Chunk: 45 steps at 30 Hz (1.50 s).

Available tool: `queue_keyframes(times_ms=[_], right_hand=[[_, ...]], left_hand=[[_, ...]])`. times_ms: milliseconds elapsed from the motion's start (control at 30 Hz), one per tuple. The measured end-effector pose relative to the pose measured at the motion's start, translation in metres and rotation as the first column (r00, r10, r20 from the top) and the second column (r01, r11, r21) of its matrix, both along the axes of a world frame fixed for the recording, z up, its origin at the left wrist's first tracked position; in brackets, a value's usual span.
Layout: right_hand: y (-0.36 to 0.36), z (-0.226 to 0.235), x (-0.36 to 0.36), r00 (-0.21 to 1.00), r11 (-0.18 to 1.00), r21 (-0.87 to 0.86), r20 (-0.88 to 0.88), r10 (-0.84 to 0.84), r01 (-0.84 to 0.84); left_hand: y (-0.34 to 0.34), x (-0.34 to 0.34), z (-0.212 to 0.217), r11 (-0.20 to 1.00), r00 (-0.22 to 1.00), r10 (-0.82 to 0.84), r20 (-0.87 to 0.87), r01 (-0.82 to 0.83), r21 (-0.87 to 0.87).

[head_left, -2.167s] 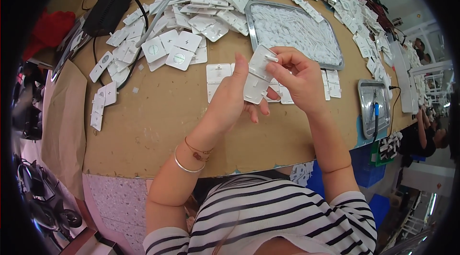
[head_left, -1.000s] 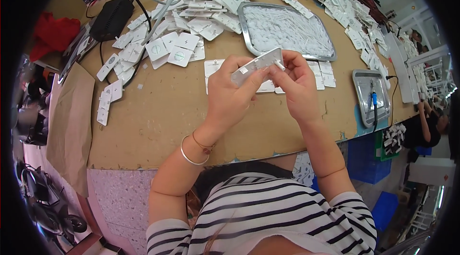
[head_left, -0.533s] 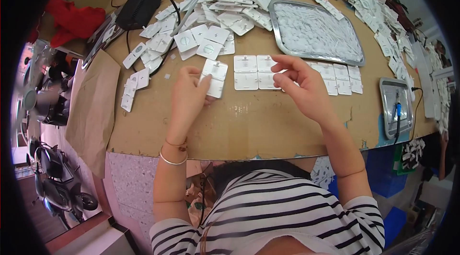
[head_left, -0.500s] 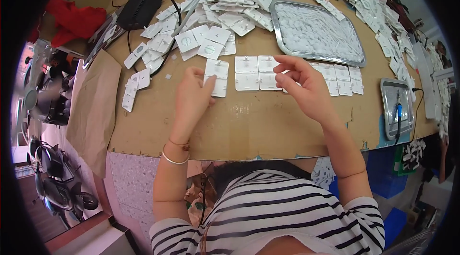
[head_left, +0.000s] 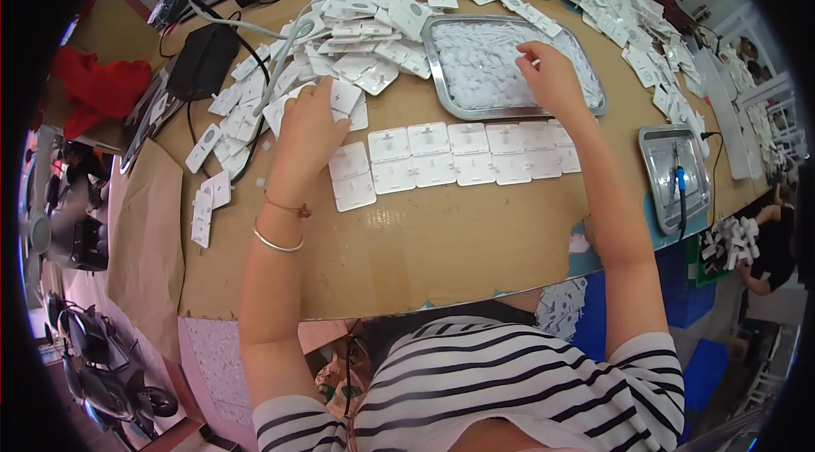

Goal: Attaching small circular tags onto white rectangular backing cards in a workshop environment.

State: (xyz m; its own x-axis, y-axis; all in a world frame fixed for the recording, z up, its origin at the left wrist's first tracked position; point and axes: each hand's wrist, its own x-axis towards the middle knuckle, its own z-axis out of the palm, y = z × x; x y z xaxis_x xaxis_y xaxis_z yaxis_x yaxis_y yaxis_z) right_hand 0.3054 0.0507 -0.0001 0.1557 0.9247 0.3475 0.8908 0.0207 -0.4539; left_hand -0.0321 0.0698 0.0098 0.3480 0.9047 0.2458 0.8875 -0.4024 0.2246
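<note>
The left hand [head_left: 310,134] covered part of a card [head_left: 343,97] at the near edge of the pile [head_left: 369,28], its grip impossible to tell; the right hand [head_left: 550,78], thumb and forefinger apart, was over the tray [head_left: 475,114], beyond the left-to-right row of plates [head_left: 472,167]

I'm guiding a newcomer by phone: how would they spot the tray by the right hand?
On the brown-topped table, find the heap of white panels. Beside it, the large metal tray lies by the right hand. Unlike the smaller tray, it's filled with small white pieces.
</note>
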Motion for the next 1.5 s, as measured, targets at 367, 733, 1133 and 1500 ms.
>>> queue_keyframes(times_ms=[367,733,1133,1500], right_hand=[[0.07,-0.012,-0.011,0.996,0.978,-0.209,-0.087,-0.03,0.011],[-0.075,0.037,-0.091,0.782,0.914,0.229,-0.473,0.406,-0.336],[-0.088,0.03,-0.1,0.876,0.822,0.364,-0.03,0.481,-0.439],[-0.093,0.016,-0.1,0.412,0.888,-0.06,-0.898,0.15,-0.455]], left_hand=[[0.012,-0.021,0.003,0.948,0.853,0.201,0.482,-0.046,-0.314],[-0.067,0.06,0.008,0.728,0.144,0.338,0.93,0.586,-0.355],[-0.085,0.059,0.012,0.696,0.133,0.308,0.942,0.643,-0.319],[-0.095,0.065,0.009,0.824,0.176,0.254,0.951,0.476,-0.308]])
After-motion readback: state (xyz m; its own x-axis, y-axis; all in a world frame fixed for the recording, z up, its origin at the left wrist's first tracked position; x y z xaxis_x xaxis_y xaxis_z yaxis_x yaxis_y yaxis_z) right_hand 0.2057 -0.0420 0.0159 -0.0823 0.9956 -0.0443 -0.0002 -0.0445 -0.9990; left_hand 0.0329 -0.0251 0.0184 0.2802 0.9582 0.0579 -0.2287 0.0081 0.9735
